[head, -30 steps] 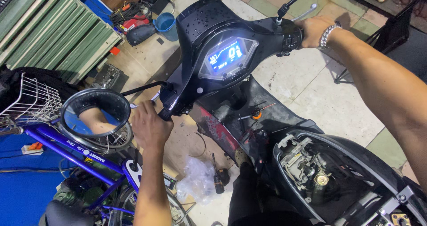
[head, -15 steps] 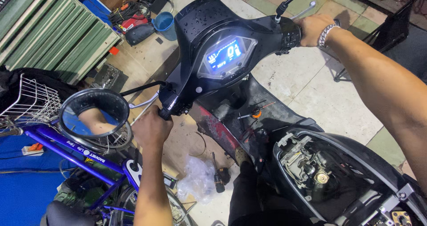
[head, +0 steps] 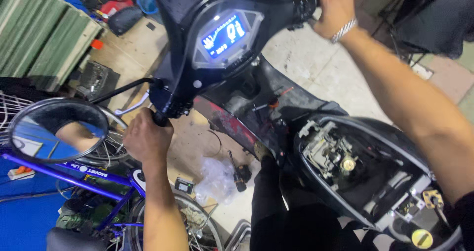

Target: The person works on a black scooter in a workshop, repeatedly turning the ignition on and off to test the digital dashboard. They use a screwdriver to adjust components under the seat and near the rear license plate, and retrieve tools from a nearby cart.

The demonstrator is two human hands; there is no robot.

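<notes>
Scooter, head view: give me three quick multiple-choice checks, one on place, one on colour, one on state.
1. Where is the left hand?
A. on the scooter's left grip
B. on the blue bicycle's frame
C. inside the seat bay

2. What colour does the dash display glow?
A. red
B. blue
C. green

3. How is the seat bay behind the handlebars?
A. covered by a seat
B. open, with parts exposed
C. wrapped in plastic

Answers:
1. A, its fingers close round the left grip by the mirror.
2. B, the lit screen shows blue with pale figures.
3. B, wiring and metal parts lie bare inside the black shell.

The right hand grips the other bar end.
</notes>
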